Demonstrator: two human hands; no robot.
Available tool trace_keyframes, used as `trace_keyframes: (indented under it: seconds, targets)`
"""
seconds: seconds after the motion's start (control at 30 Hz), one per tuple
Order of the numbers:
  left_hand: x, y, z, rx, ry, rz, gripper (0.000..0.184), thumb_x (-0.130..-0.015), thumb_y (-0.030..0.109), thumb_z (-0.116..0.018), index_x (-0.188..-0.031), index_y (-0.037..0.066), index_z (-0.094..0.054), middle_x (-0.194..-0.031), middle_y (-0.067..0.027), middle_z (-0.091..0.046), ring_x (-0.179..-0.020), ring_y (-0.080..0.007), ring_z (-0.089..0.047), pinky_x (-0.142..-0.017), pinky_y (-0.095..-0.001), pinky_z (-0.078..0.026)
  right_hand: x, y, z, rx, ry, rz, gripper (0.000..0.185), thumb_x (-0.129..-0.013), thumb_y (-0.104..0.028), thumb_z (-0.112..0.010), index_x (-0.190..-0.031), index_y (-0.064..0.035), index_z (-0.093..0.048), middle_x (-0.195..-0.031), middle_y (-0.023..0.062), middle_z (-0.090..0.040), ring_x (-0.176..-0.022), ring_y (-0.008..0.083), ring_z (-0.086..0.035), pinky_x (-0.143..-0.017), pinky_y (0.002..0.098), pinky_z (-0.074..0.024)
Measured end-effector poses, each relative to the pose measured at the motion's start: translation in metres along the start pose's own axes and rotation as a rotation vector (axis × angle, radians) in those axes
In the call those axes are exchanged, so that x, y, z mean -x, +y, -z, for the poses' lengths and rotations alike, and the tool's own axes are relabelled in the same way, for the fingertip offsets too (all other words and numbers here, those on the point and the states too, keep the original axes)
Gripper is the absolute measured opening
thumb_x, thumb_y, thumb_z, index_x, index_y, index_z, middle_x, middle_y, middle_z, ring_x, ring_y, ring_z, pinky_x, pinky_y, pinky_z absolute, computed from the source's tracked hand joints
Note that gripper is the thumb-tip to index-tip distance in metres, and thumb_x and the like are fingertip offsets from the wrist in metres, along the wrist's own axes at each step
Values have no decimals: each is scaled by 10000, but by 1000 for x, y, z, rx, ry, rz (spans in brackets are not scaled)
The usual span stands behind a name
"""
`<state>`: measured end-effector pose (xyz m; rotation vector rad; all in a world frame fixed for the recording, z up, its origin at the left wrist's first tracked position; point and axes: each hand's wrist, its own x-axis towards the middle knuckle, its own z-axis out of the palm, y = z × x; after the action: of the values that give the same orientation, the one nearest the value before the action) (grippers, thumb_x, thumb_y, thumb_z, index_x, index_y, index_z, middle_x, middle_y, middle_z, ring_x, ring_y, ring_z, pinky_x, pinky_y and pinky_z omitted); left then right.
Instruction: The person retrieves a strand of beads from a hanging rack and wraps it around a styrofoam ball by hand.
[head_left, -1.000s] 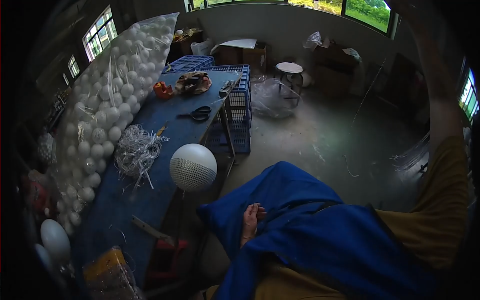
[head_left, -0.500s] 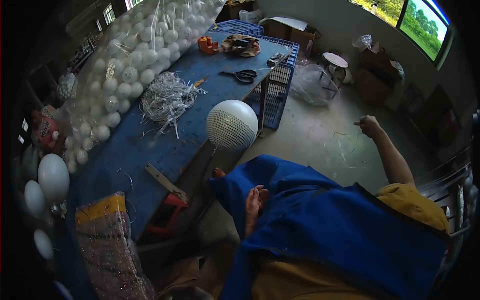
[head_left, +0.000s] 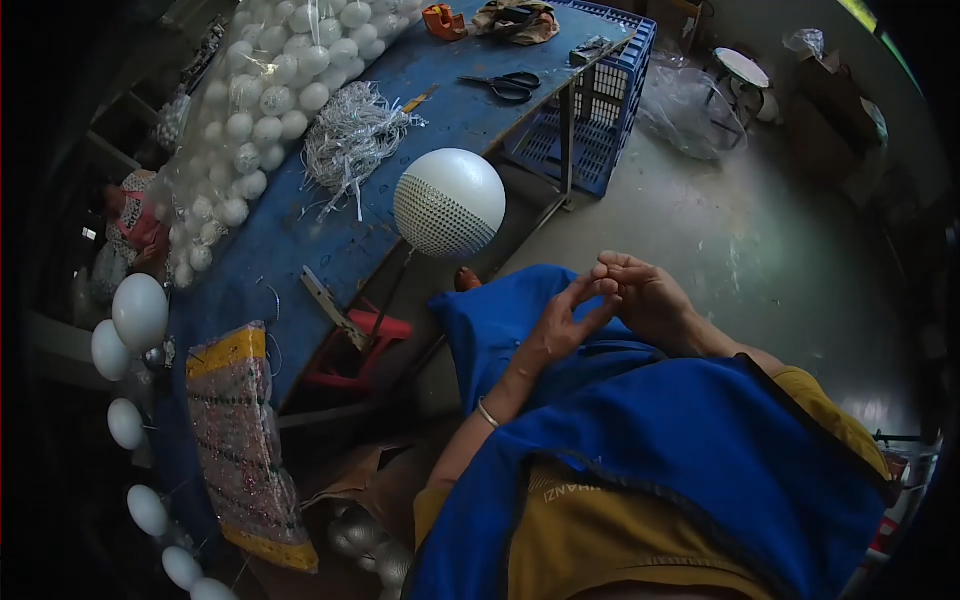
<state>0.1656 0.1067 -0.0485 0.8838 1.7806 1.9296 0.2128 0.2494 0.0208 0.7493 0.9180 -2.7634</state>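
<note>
My left hand [head_left: 567, 322] and my right hand [head_left: 645, 292] meet at the fingertips above the blue apron [head_left: 680, 430] on my lap. The fingers of both are pressed together; anything between them is too small to make out. A bracelet circles my left wrist. Left of my hands, a white ball [head_left: 450, 203] stands on a thin stick by the table edge, its lower part covered in a dotted silvery mesh. Behind it on the blue table [head_left: 400, 140] lies a heap of silvery strands [head_left: 352, 140].
Black scissors [head_left: 508, 86], an orange tape dispenser [head_left: 443, 22] and a large bag of white balls [head_left: 290, 90] are on the table. A red stool [head_left: 380, 350] is beneath its edge. Another person [head_left: 135, 222] is at far left. Blue crates [head_left: 590, 130] stand behind.
My right hand has come down from the far right to meet my left hand, which has risen from the apron. The view has shifted down and turned.
</note>
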Motion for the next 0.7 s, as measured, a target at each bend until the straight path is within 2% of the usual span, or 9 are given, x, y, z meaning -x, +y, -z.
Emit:
trace_keyframes:
  seconds: [0.07, 0.1, 0.17, 0.2, 0.23, 0.3, 0.5, 0.63, 0.7]
  targets:
    - [-15, 14, -21, 198, -232, 199, 339, -932, 262, -538, -1145, -2, -527, -861, -44, -601, -824, -89, -570, -748, -216, -446, -1, -30, 8, -60, -249, 53, 216, -907, -28, -424, -1113, -13, -487, -952, 96, -587, -734, 132, -527, -645, 217, -433]
    - [-18, 19, -25, 190, -221, 216, 339, -932, 262, -538, -1145, -2, -527, -861, -44, -601, -824, -89, -570, -748, -216, -446, -3, -53, 14, -87, -394, 184, 236, -908, -29, -423, -1135, -4, -483, -983, 108, -580, -768, 137, -529, -670, 226, -436]
    - [-17, 24, -34, 287, -425, 271, 269, -932, 227, -540, -1046, -13, -579, -800, -31, -588, -733, -83, -569, -678, -211, -458, 0, -116, 27, -102, -601, 495, 287, -911, -21, -415, -1189, 26, -464, -1079, 152, -550, -826, 157, -528, -714, 250, -448]
    - [-11, 23, -35, 288, -407, 295, 269, -932, 227, -540, -1046, -13, -579, -800, -31, -588, -733, -83, -569, -678, -211, -458, 7, -150, 33, -46, -582, 703, 297, -914, -18, -404, -1201, 42, -456, -1116, 175, -535, -830, 168, -526, -734, 256, -453]
    - [-4, 25, -30, 270, -339, 284, 244, -937, 227, -532, -979, -6, -591, -740, -8, -558, -670, -62, -525, -630, -197, -433, 11, -188, 42, 29, -698, 847, 298, -909, 14, -409, -1202, 48, -449, -1138, 185, -538, -860, 175, -546, -735, 260, -457]
    - [10, 34, -18, 243, -255, 274, 240, -941, 226, -525, -912, 1, -603, -681, 15, -528, -606, -42, -482, -582, -184, -408, 18, -257, 75, 126, -608, 1126, 273, -903, 42, -422, -1171, 53, -471, -1125, 193, -554, -899, 198, -568, -766, 275, -467]
    - [86, 74, 5, 166, 39, 433, 234, -935, 207, -534, -845, 6, -613, -662, 9, -538, -589, -41, -468, -552, -182, -392, -16, -350, 168, 42, -349, 1278, 201, -901, 41, -444, -1089, 58, -515, -1042, 187, -585, -914, 247, -580, -837, 315, -478]
    - [131, 81, 22, 78, 174, 485, 235, -922, 199, -555, -791, 14, -619, -681, 2, -566, -567, -39, -470, -525, -182, -390, -61, -372, 222, 123, -214, 1253, 184, -907, 39, -430, -1069, 62, -512, -1029, 194, -582, -911, 264, -582, -849, 333, -483]
    - [148, 81, 25, 82, 235, 502, 227, -920, 197, -558, -798, 15, -618, -681, 3, -567, -564, -38, -475, -523, -182, -389, -73, -362, 226, -183, 118, 1186, 169, -918, 36, -390, -1031, 75, -511, -1020, 208, -580, -906, 282, -584, -859, 345, -485]
